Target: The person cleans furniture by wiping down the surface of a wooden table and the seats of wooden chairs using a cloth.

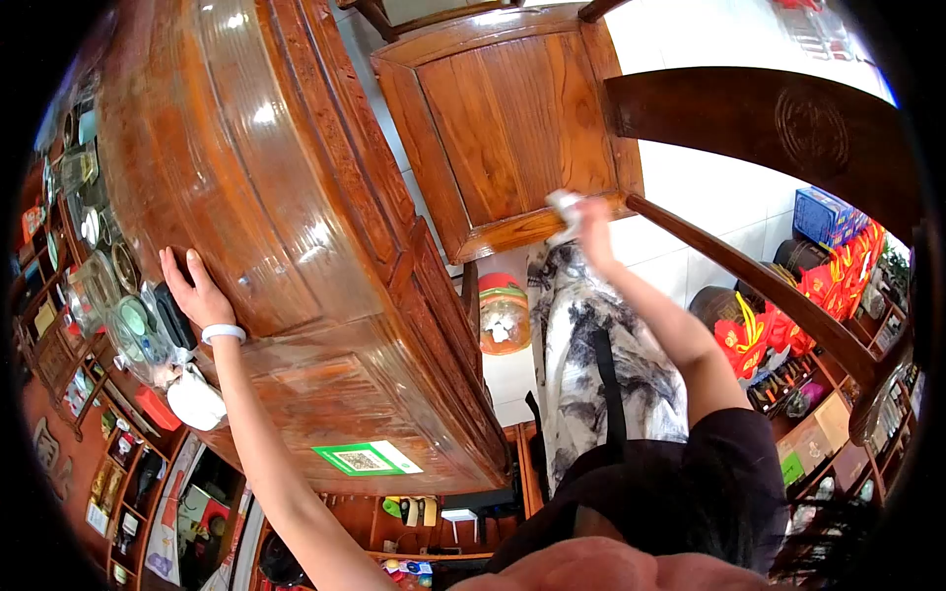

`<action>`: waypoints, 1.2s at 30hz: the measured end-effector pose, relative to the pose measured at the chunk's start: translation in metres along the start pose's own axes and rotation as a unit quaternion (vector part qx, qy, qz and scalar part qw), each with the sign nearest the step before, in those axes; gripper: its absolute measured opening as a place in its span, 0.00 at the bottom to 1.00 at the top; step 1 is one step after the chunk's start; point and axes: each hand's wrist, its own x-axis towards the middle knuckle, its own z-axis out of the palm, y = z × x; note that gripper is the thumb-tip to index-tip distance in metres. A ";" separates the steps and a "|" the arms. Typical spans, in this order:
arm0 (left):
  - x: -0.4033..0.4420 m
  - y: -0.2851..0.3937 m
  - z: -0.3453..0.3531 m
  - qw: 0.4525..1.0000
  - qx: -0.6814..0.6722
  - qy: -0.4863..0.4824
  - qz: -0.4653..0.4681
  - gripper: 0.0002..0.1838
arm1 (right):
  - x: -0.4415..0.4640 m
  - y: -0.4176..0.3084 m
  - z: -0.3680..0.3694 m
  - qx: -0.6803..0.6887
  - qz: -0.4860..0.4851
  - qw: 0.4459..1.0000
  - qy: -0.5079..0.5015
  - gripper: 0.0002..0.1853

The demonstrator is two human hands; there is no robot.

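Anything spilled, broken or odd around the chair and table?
Nothing stands out. The chair shows no damage, and bright patches on the table look like glare, not spills. The white wad in the right hand is too blurred to judge.

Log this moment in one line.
left hand: palm-down on glossy brown wooden table | right hand: holding small white cloth-like item, blurred, at edge of brown wooden chair seat

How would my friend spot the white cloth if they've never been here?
Find the big wooden chair beside the shiny table. At its near seat edge, the person's right hand holds the white cloth. It's blurry but plain white, unlike the black-and-white clothes next to it.
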 end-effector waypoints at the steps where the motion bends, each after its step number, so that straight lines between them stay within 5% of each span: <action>1: 0.001 0.000 -0.001 1.000 0.004 -0.002 0.012 0.25 | 0.034 0.018 -0.039 -0.175 -0.053 0.983 0.032 0.19; 2: 0.001 -0.002 -0.001 1.000 0.007 0.001 0.016 0.25 | 0.067 0.036 -0.079 -0.347 -0.092 0.930 0.083 0.17; 3: 0.001 -0.003 -0.001 1.000 0.007 0.004 0.016 0.25 | 0.070 0.016 -0.073 -0.360 -0.044 0.908 0.211 0.16; 5: 0.001 -0.002 -0.001 1.000 0.009 0.004 0.023 0.25 | 0.104 0.029 -0.071 -0.376 0.047 0.914 0.145 0.19; 8: 0.001 0.004 -0.001 1.000 0.006 0.005 0.010 0.25 | 0.105 0.033 -0.047 -0.446 0.036 0.868 0.215 0.24; 10: -0.001 0.005 -0.001 1.000 0.008 0.000 -0.001 0.25 | 0.108 0.052 -0.048 -0.451 -0.071 0.852 0.256 0.29; 15: 0.000 0.000 -0.002 1.000 -0.002 -0.001 0.011 0.25 | 0.120 0.060 -0.043 -0.417 -0.072 0.870 0.255 0.32; 17: 0.000 0.002 -0.002 1.000 0.000 0.000 0.006 0.25 | 0.121 0.063 -0.036 -0.462 -0.126 0.837 0.265 0.32; 25: 0.000 0.000 0.000 1.000 0.011 -0.003 -0.003 0.25 | 0.100 -0.016 0.082 -0.387 -0.368 0.844 -0.035 0.23; 27: 0.000 0.001 -0.002 1.000 0.011 0.001 -0.001 0.25 | 0.078 0.002 0.127 -0.637 -0.345 0.660 -0.198 0.22; 28: -0.001 0.002 -0.002 1.000 0.009 0.001 -0.002 0.24 | 0.056 0.024 0.137 -0.453 -0.219 0.812 -0.295 0.22; 29: 0.000 0.003 -0.001 1.000 0.005 0.003 -0.005 0.24 | 0.024 0.039 0.140 -0.233 -0.077 0.897 -0.368 0.22; 32: 0.000 -0.001 -0.003 1.000 0.005 0.001 -0.002 0.24 | -0.061 0.093 0.102 -0.244 -0.214 0.876 -0.358 0.16; 33: 0.000 -0.001 -0.001 1.000 0.010 -0.001 0.002 0.24 | -0.069 0.100 0.089 -0.287 -0.350 0.837 -0.309 0.12; 35: 0.000 -0.001 -0.001 1.000 0.005 0.003 -0.002 0.24 | -0.074 0.073 0.071 -0.199 -0.078 0.950 -0.228 0.08; 36: 0.000 0.000 0.000 1.000 0.004 0.001 -0.001 0.24 | -0.065 0.049 0.062 -0.168 -0.073 0.969 -0.163 0.05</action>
